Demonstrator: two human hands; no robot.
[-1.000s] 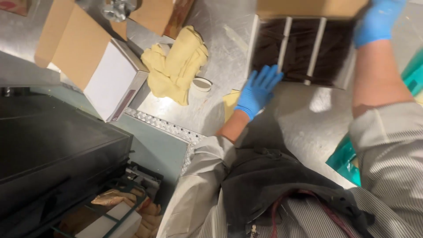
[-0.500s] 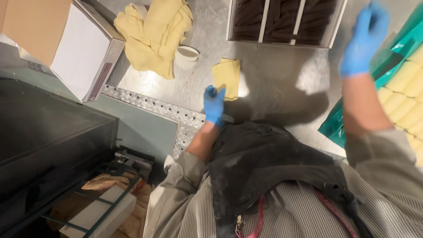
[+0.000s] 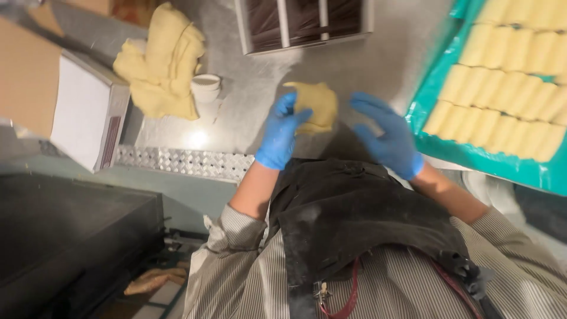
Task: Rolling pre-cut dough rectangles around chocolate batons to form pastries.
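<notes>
Both gloved hands are open, the left hand (image 3: 280, 133) touching the soft, floppy dough piece (image 3: 316, 106) on the counter (image 3: 248, 118), right hand (image 3: 387, 136) apart; best lifted by its edges.

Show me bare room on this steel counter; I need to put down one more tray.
Bare steel lies between the dark ridged tray and the green tray of pale rolls, and beside the small white cup. Crowded: around the flat yellow dough piece, where the left hand touches it and the right hand hovers.
</notes>
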